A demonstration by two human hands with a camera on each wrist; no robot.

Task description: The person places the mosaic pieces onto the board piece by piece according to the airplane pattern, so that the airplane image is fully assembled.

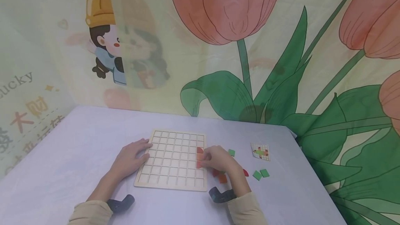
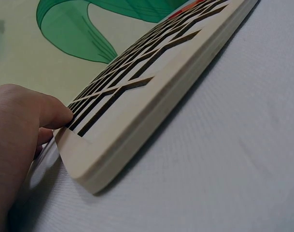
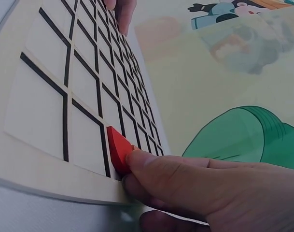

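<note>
A wooden grid board (image 1: pixel 170 184) lies on the table, its squares framed by raised strips. My left hand (image 1: pixel 129 159) rests at the board's left edge, its thumb (image 2: pixel 57 112) over the rim. At the right-hand column, my right hand (image 1: pixel 218 158) pinches a red tile (image 3: pixel 119 151) between thumb and finger. The tile stands tilted over a square there, with one edge raised. Farther up the same column sit an orange tile (image 1: pixel 199 157) and a red tile with a curved edge (image 1: pixel 200 150). The right fingers partly cover these pieces.
Loose pieces lie right of the board: an orange tile (image 1: pixel 222 178), a red curved piece (image 1: pixel 245 172) and several green tiles (image 1: pixel 264 173). A small pattern card (image 1: pixel 260 152) lies beyond them. Behind the table hangs a printed curtain (image 1: pixel 215 79).
</note>
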